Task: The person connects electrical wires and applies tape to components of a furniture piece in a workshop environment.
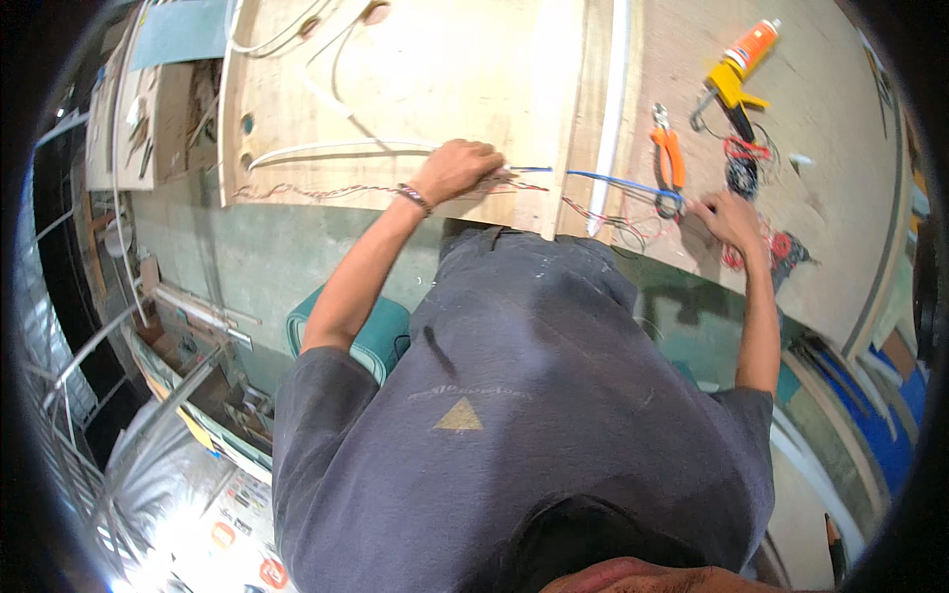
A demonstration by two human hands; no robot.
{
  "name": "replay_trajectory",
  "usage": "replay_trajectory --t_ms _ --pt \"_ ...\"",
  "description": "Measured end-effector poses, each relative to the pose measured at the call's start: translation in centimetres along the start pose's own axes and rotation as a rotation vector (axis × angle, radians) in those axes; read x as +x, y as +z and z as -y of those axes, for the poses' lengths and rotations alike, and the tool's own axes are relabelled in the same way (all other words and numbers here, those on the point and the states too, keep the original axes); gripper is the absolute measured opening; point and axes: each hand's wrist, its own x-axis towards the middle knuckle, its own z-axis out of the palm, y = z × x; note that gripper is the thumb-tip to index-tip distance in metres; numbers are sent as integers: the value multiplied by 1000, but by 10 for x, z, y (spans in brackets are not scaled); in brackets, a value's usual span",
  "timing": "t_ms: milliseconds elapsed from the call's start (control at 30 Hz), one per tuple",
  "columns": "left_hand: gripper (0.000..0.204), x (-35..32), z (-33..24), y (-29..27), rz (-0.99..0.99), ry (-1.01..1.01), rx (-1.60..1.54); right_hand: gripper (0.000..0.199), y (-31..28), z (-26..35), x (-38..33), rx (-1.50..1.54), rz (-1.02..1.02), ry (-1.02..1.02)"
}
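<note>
cable (pixel 618 181), blue and thin, runs left to right through the upright wooden strip (pixel 561 119) and across the white strip (pixel 612 99), near the near edge of the work surface. at its left end, the left hand (pixel 457 170) lies over the wooden panel (pixel 415 79), fingers curled and nearly closed; whether they pinch the cable i cannot tell. at its right end, the right hand (pixel 730 219) has thumb and fingers drawn close together; its grip is unclear too. twisted wires (pixel 326 191) stretch left along the panel's near edge, with a white cord (pixel 336 148) just farther off. orange-handled pliers (pixel 668 158) lie just beyond the right hand, a yellow caulking gun (pixel 733 87) farther right.
</note>
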Motion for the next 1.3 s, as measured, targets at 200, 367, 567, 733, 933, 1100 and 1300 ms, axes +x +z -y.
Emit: replay_trajectory --t_ms 200,367,567,733,933,1100,1300 --pt "28 7 -10 12 -72 -11 -63 61 7 -15 -16 244 143 96" --pt "26 18 -13 16 -95 22 -15 66 -26 0 -39 345 123 135" --pt "24 15 -12 41 -186 -9 -77 58 -28 16 -44 115 -75 142" --pt "25 14 -24 43 -228 -83 -110 58 -38 19 -60 85 -125 128" --pt "21 12 -26 44 -358 -16 -240 43 -92 100 -96 169 -48 101" --pt "12 6 -28 39 -427 1 -309 29 -94 142 -112 34 -127 196" --pt "20 22 -26 48 -407 -57 -282 19 -70 169 -138 -190 -220 -6"
